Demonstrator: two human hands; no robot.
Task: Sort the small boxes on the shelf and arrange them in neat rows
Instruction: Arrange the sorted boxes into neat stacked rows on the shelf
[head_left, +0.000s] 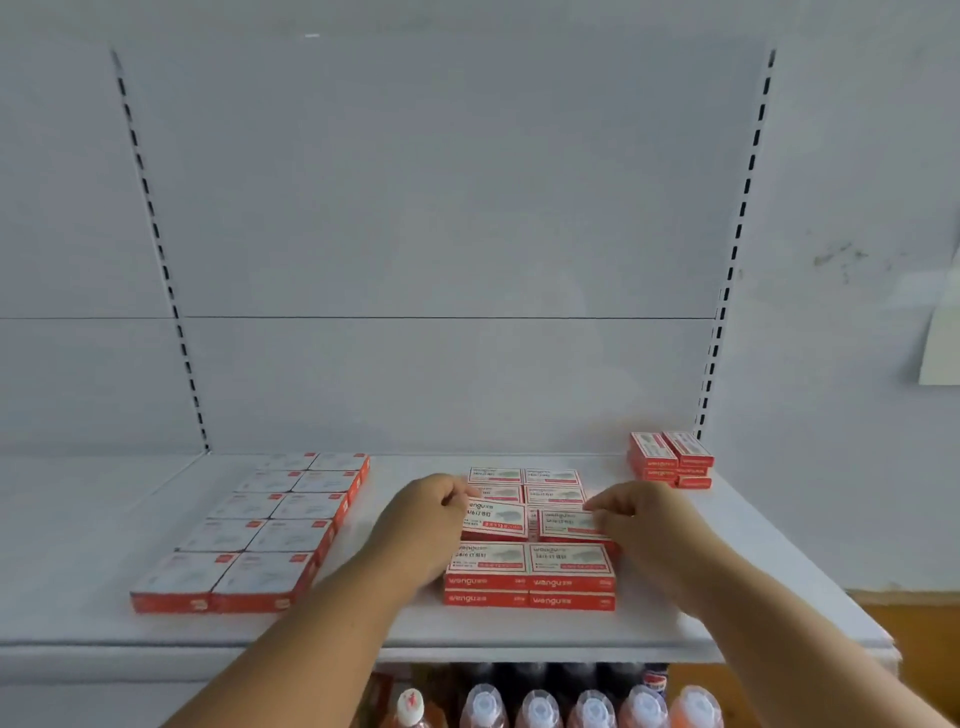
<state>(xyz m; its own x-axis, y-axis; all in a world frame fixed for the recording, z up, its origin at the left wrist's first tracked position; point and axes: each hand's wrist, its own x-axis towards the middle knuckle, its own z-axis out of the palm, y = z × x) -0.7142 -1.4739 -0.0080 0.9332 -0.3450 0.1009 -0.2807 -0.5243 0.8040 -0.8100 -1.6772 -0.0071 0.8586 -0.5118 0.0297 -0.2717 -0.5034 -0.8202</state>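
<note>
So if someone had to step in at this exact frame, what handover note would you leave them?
Left hand: pinching the left box of the third row in the middle block.
Right hand: pinching the right box beside it; both sit slightly askew.
Done: left block lies in two neat columns; the middle block's front row is squared up.
Left: settle these two boxes, then deal with the small stack at the back right of the shelf.

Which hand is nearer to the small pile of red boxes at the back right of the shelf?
The right hand. It is in front of the pile and slightly left of it; the left hand is much farther left, beyond the middle boxes.
</note>
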